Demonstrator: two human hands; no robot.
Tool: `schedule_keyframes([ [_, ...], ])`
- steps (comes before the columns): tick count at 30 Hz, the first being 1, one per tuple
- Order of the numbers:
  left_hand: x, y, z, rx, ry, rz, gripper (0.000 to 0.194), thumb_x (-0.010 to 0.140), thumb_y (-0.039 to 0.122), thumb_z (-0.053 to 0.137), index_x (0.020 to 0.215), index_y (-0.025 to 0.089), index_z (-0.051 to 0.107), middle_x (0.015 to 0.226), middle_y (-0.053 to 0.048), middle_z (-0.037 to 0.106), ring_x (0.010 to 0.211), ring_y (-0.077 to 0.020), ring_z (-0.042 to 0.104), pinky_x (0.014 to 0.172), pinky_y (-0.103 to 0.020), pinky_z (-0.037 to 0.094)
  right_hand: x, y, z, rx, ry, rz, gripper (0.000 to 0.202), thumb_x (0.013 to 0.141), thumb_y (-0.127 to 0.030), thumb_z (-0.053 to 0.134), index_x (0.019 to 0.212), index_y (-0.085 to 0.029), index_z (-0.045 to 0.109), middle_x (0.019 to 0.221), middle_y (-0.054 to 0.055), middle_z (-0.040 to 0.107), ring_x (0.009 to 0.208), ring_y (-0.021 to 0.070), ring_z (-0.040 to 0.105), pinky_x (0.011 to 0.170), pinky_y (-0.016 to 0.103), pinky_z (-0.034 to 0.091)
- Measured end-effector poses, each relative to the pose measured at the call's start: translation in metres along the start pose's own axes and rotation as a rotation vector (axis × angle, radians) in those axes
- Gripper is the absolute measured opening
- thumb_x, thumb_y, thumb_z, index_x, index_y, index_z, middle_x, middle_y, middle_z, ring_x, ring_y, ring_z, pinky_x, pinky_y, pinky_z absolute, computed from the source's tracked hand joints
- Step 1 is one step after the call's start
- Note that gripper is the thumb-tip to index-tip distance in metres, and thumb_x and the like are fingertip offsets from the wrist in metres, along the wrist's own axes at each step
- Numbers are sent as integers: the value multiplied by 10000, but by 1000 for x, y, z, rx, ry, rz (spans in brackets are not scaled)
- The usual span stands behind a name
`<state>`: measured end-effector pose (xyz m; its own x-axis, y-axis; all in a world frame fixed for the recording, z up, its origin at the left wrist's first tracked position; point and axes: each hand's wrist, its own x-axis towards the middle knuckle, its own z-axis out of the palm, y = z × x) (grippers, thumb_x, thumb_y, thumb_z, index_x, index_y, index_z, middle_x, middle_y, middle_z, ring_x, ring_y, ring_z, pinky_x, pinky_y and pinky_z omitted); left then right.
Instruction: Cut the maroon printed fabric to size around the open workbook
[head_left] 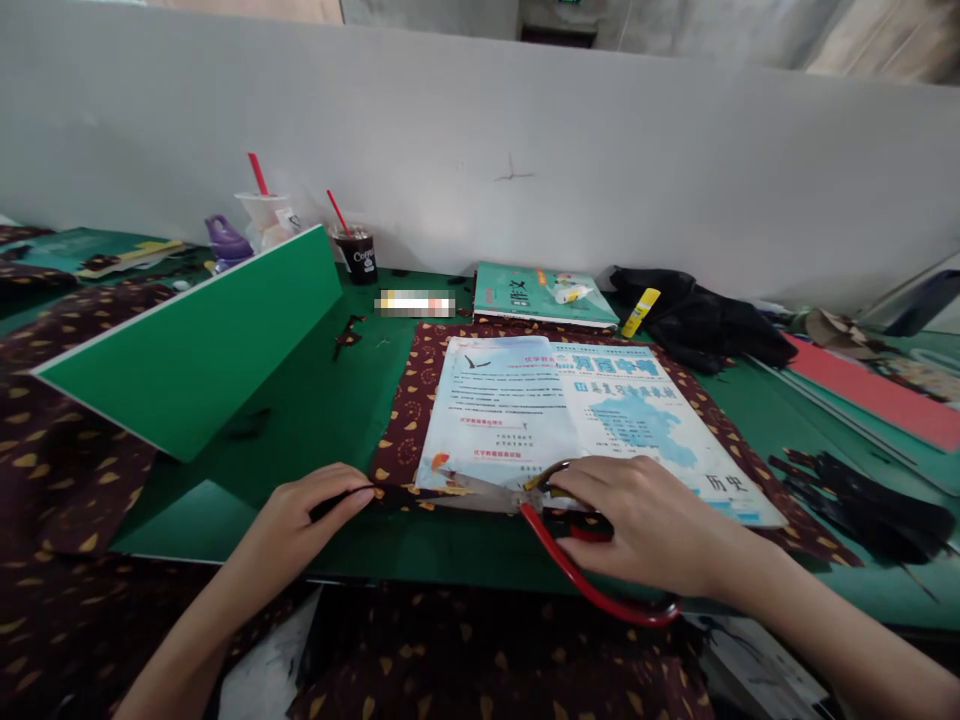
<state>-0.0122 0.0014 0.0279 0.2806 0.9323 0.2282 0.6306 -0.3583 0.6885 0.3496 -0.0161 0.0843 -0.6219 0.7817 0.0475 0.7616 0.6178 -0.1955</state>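
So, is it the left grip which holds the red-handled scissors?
No, the right grip holds the red-handled scissors, while the left grip pinches the leaf-patterned fabric.

Past the left hand [319, 510], off to its left, a green board [232, 345] tilts upward. Behind it stand a purple bottle [227, 238] and a clear cup [259, 210] with a red straw [258, 175]; a dark coffee cup [357, 262] stands just to their right. Well ahead, between both hands, a green book [514, 297] lies flat. Beyond the right hand [637, 525] are a yellow tube [640, 313] and a black bundle [694, 310]. To that hand's right lie a red folder [874, 388] and, nearer, black scraps [877, 508].
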Motion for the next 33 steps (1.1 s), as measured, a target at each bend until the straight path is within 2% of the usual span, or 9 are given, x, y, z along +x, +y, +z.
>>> schedule_keyframes([
  [11, -4, -10, 4, -31, -3, -46, 241, 883, 490, 637, 830, 273, 727, 922, 24, 736, 882, -154, 672, 805, -174, 474, 6, 6, 2, -26, -84, -5, 284, 882, -385, 569, 1050, -191, 691, 895, 45, 713, 811, 236, 669, 659, 348, 404],
  [18, -3, -7, 3, -18, -13, -61, 278, 884, 517, 623, 826, 264, 724, 921, 12, 735, 877, -166, 675, 796, -193, 484, 6, 4, 4, 2, -108, -1, 278, 871, -367, 585, 1046, -183, 696, 893, 51, 715, 817, 242, 671, 664, 345, 400],
  [26, -3, -6, 3, -9, 3, -58, 298, 874, 543, 623, 831, 267, 728, 929, -4, 746, 887, -194, 683, 800, -221, 499, 6, 3, 4, 44, -98, -13, 249, 885, -362, 577, 991, -174, 703, 826, 53, 718, 741, 222, 659, 639, 327, 393],
  [33, -4, -6, 3, -10, 4, -66, 290, 873, 539, 630, 822, 270, 726, 928, 10, 742, 885, -174, 682, 802, -194, 489, 5, 2, 3, 66, -86, -22, 228, 876, -356, 588, 961, -179, 704, 808, 52, 719, 709, 207, 648, 619, 312, 378],
])
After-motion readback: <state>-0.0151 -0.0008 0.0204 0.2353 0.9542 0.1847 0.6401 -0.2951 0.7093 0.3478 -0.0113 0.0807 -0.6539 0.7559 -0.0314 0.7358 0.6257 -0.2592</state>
